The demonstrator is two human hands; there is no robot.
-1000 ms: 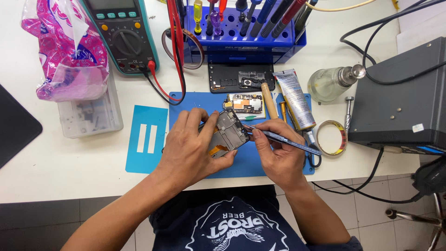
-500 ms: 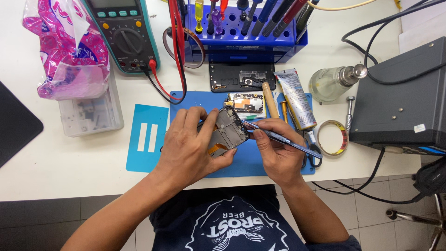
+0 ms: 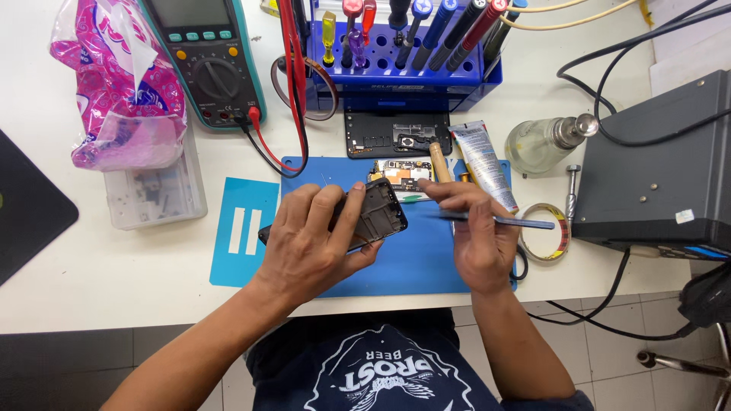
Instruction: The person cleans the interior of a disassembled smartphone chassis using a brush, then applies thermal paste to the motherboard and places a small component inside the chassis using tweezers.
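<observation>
My left hand grips an opened dark phone body, tilted up over the blue work mat. My right hand holds a thin blue pry tool that points out to the right, its fingertips close to the phone's right edge. A small circuit board lies on the mat just behind the phone, and a black phone back panel lies further back.
A blue tool rack with screwdrivers stands at the back. A multimeter with red and black leads, a pink bag on a clear parts box, a glue tube, a glass bottle, a tape roll and a grey box surround the mat.
My right hand has drawn the pry tool's tip away from the phone and lifted slightly. My left hand has tilted the phone body a little flatter.
</observation>
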